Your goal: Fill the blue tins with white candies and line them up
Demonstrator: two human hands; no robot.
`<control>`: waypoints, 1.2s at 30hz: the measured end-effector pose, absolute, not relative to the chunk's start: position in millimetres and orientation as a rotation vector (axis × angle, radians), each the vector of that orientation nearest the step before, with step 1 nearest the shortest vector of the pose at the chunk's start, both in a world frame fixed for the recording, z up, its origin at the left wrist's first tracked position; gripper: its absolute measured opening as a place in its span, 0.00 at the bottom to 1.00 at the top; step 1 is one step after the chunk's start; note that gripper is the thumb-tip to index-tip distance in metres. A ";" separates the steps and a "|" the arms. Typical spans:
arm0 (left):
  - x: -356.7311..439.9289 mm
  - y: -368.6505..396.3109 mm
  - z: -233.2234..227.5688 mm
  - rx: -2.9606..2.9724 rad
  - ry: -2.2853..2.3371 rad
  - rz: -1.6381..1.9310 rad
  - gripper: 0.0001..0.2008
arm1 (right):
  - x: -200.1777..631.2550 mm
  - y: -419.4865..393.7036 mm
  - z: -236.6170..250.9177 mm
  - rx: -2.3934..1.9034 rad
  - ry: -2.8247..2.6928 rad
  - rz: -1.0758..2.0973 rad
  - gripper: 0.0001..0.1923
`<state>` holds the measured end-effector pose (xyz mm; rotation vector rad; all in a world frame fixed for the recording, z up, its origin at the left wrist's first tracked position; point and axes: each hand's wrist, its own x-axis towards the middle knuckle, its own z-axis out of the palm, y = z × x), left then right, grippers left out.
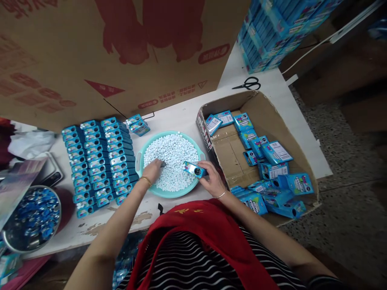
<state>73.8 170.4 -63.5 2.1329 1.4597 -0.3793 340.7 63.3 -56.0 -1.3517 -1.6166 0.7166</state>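
- Steel bowl at far left edge of worktop, heaped with small blue pieces; too blurred to name more closely.
- Next over, rows of blue cases, three columns deep, packed tight side by side; by the look of it a large finished or half-finished batch, though from this height impossible to tell whether filled.
- Two loose cases just behind those rows, near the cardboard wall.
- Teal tray in the middle, holding a broad mound of white tablets; plenty left, so judged far from used up.
- Left hand down in the tablets at the tray's near-left side, fingers curled together as if pinching a few; exact contents hidden.
- Right hand at the tray's near-right rim, clamped on one blue case, held tilted over the tablets' edge; open or shut state of this case not clear.
- Carton to the right of the tray, touching it or just beside; printed blue packs scattered along its far and right sides, bare cardboard floor at left, so roughly half empty.
- Scissors beyond the carton on the worktop, untouched.
- Stack of blue boxes at far right rear, leaning, well apart from both hands.
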 end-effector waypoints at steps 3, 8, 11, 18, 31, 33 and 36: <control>99.4 167.9 -87.5 2.120 1.375 -0.230 0.11 | 340.3 62.2 -54.4 -1.405 -1.545 0.742 0.19; 116.8 163.5 -97.9 2.068 1.266 -0.036 0.13 | 338.6 61.3 -53.0 -1.485 -1.437 0.784 0.16; 105.9 161.2 -81.5 2.048 1.224 0.034 0.14 | 339.7 61.4 -50.1 -1.528 -1.403 0.783 0.16; 72.9 155.7 17.1 2.140 1.053 0.163 0.12 | 339.7 68.5 -47.2 -1.507 -1.569 0.649 0.15; 143.8 137.3 120.8 2.474 1.134 -0.696 0.13 | 317.3 72.1 -51.0 -1.402 -1.803 0.620 0.21; 153.6 131.2 131.1 2.513 1.140 -0.705 0.14 | 316.6 71.5 -53.0 -1.395 -1.802 0.634 0.21; 149.8 129.3 135.9 2.553 1.120 -0.622 0.13 | 317.3 71.1 -56.1 -1.390 -1.773 0.657 0.22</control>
